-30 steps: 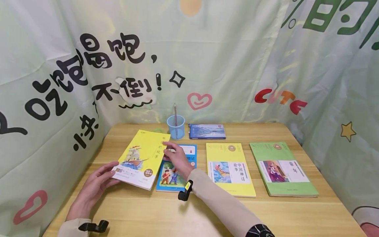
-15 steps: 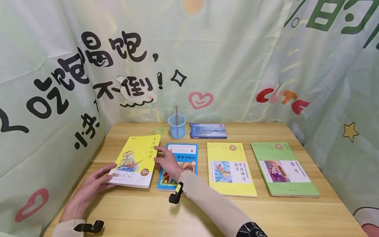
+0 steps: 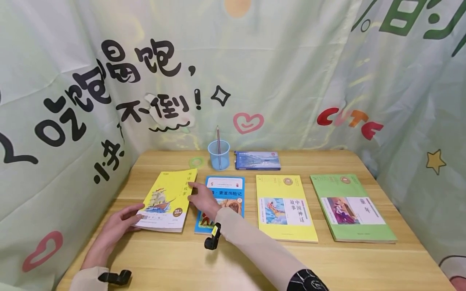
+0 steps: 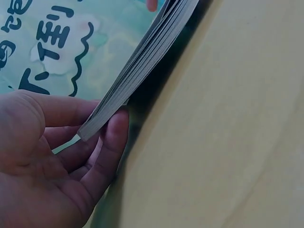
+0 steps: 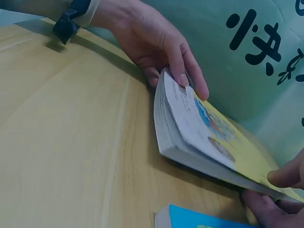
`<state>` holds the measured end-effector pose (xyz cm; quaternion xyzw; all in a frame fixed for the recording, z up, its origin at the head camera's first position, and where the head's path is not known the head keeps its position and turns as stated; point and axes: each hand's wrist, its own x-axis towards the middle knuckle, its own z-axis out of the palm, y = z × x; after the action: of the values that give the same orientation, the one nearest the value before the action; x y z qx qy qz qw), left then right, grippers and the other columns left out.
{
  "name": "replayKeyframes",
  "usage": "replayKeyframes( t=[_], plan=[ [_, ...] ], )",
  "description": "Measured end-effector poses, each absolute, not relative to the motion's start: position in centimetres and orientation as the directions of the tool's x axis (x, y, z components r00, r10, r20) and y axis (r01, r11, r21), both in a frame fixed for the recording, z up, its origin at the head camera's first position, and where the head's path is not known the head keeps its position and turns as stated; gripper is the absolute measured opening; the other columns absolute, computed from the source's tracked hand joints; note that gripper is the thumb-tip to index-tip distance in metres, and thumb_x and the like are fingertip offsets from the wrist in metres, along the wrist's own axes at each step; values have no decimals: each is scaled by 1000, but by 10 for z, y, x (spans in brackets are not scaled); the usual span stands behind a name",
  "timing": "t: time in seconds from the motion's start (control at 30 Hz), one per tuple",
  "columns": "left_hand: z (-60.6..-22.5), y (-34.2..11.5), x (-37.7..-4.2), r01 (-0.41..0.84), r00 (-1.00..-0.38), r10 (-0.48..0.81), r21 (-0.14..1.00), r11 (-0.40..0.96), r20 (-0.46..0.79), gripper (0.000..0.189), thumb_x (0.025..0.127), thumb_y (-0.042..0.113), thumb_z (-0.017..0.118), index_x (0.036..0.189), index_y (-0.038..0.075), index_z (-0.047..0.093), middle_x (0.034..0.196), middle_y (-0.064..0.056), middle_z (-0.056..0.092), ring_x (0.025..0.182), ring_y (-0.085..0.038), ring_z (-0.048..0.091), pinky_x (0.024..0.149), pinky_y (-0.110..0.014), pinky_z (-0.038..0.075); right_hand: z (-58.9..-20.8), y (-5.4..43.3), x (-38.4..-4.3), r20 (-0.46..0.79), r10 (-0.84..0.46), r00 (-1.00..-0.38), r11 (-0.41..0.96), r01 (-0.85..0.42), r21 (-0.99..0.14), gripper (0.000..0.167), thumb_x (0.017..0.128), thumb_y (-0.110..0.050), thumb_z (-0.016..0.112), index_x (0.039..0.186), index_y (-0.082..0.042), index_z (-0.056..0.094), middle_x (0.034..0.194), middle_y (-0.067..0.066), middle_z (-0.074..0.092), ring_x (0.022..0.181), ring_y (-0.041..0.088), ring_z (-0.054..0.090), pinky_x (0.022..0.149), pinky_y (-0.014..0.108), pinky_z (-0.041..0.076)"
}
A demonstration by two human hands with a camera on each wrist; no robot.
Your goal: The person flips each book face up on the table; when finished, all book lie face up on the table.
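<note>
A yellow book (image 3: 165, 198) with a sailing ship on its cover is held by both hands at the table's left side. At its lower left corner, the left hand (image 3: 118, 222) pinches it, thumb over the cover and fingers beneath, as the left wrist view of the page edges (image 4: 137, 66) shows. On the opposite edge, the right hand (image 3: 204, 199) grips it between thumb and fingers. In the right wrist view the book (image 5: 209, 137) is tilted, its left side raised off the table. Beneath the right hand lies a blue book (image 3: 225, 184), partly covered by that hand.
Another yellow book (image 3: 285, 206) and a green book (image 3: 351, 208) lie flat to the right. At the back stand a blue cup (image 3: 219, 155) with pencils and a flat blue box (image 3: 257, 160). A green ring (image 3: 195, 162) lies left of the cup. Printed curtains surround the wooden table (image 3: 233, 262).
Both hands have brought the yellow ship book left and lower, away from the blue book, whose cover shows more. The green ring has come into fuller view. Both hands keep their hold.
</note>
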<state>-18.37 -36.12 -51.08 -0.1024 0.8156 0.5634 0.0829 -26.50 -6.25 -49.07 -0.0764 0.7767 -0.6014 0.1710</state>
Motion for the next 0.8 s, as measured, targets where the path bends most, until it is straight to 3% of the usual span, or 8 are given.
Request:
replayKeyframes(
  t=[0.13, 0.2, 0.23, 0.3, 0.37, 0.43, 0.6, 0.8],
  plan=[
    [-515, -362, -184, -274, -961, -88, 886, 373, -260, 61, 110, 23, 67, 163, 1, 46, 171, -27, 39, 104, 1, 66, 87, -25, 65, -488, -64, -263, -209, -338, -918, 289, 111, -951, 57, 108, -4, 65, 162, -18, 54, 166, 9, 53, 84, 14, 56, 67, 29, 45],
    [-516, -362, -185, -273, -962, -96, 870, 410, -257, 60, 110, 24, 67, 163, 2, 47, 171, -26, 40, 108, -3, 66, 86, -24, 64, -486, -65, -262, -218, -342, -914, 288, 119, -950, 57, 108, -6, 65, 162, -18, 53, 167, 8, 52, 86, 17, 55, 71, 32, 46],
    [-516, -362, -185, -269, -963, -102, 856, 442, -250, 60, 111, 25, 66, 163, 3, 48, 170, -27, 41, 110, -7, 66, 85, -23, 64, -485, -65, -261, -220, -345, -913, 291, 119, -949, 57, 108, -6, 65, 162, -18, 53, 167, 8, 51, 92, 17, 58, 77, 34, 50],
    [-514, -360, -185, -250, -968, -113, 813, 527, -224, 58, 111, 25, 66, 162, 4, 49, 166, -27, 46, 116, -17, 64, 83, -21, 61, -485, -66, -260, -218, -351, -911, 286, 118, -951, 58, 107, -7, 67, 162, -16, 53, 169, 7, 50, 119, 18, 61, 97, 40, 55],
    [-511, -358, -185, -223, -975, -119, 761, 609, -189, 57, 111, 25, 65, 161, 3, 50, 159, -29, 52, 119, -27, 62, 81, -21, 57, -484, -67, -259, -218, -355, -909, 284, 117, -951, 58, 106, -9, 68, 161, -15, 54, 171, 7, 47, 147, 21, 50, 119, 46, 49],
    [-507, -355, -184, -199, -980, -122, 717, 668, -158, 55, 110, 23, 65, 159, 2, 51, 153, -30, 56, 120, -33, 60, 80, -23, 53, -483, -68, -258, -225, -363, -904, 267, 130, -955, 58, 105, -9, 68, 161, -14, 53, 171, 8, 46, 159, 28, 42, 127, 53, 42],
    [-502, -350, -181, -167, -986, -110, 684, 710, -126, 52, 110, 18, 65, 157, 0, 52, 149, -30, 60, 120, -36, 60, 81, -27, 51, -481, -68, -254, -235, -368, -899, 245, 150, -958, 60, 104, -8, 69, 161, -13, 53, 172, 9, 45, 163, 33, 36, 131, 57, 37],
    [-506, -351, -181, -152, -988, -101, 666, 730, -115, 50, 109, 14, 64, 157, 1, 54, 152, -31, 58, 126, -41, 59, 97, -42, 52, -480, -69, -252, -255, -352, -901, 239, 176, -955, 60, 103, -9, 71, 160, -12, 55, 171, 14, 45, 157, 33, 43, 128, 56, 41]
  ],
)
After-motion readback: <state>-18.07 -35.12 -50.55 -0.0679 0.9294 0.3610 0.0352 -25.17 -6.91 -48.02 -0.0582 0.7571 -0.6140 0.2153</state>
